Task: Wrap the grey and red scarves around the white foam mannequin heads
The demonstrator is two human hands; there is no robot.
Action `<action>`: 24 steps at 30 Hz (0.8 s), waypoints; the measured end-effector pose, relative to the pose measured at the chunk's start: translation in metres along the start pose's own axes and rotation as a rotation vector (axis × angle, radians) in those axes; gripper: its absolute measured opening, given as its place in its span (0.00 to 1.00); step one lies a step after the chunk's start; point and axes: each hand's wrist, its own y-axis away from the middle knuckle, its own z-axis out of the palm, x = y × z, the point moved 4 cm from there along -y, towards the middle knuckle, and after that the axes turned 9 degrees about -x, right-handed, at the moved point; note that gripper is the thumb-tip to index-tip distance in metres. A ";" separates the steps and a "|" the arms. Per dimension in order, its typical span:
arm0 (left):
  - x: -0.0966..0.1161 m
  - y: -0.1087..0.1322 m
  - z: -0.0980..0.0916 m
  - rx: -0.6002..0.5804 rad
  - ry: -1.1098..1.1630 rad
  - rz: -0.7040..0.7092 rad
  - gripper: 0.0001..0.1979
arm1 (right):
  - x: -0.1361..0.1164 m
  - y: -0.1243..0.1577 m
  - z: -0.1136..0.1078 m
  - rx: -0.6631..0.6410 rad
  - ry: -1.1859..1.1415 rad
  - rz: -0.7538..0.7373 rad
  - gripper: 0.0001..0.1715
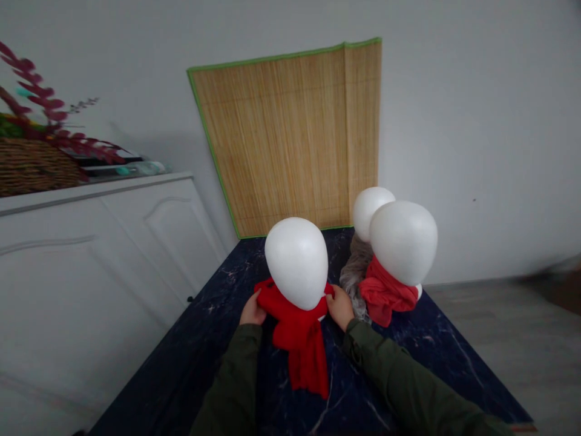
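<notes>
A white mannequin head (296,260) stands upright at the middle of the dark blue marbled table (218,309). Around its neck lies a red scarf (299,339), its tails hanging forward onto the table. On the left side of the neck, my left hand (253,310) pinches the scarf's edge. Opposite it, my right hand (340,306) is closed on the scarf at the right side. To the right are two more white heads: a nearer one (403,242) with a coral-red scarf (385,293), and a farther one (370,209) with a grey scarf (356,272).
Behind the table a bamboo mat (295,139) with green edging hangs on the wall. A white cabinet (91,272) borders the left side, carrying a wicker basket (36,166) and a dark red plant (49,112). Grey floor (481,315) shows beyond the table's right edge.
</notes>
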 end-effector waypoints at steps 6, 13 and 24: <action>0.017 0.006 -0.025 0.233 -0.127 0.118 0.16 | 0.008 0.000 -0.001 0.035 -0.027 0.008 0.33; 0.025 0.054 0.048 -0.074 -0.397 0.341 0.23 | 0.010 -0.001 0.004 -0.005 -0.048 -0.092 0.34; 0.026 0.045 0.057 -0.308 -1.124 0.163 0.29 | 0.016 0.005 -0.006 0.027 -0.087 -0.044 0.33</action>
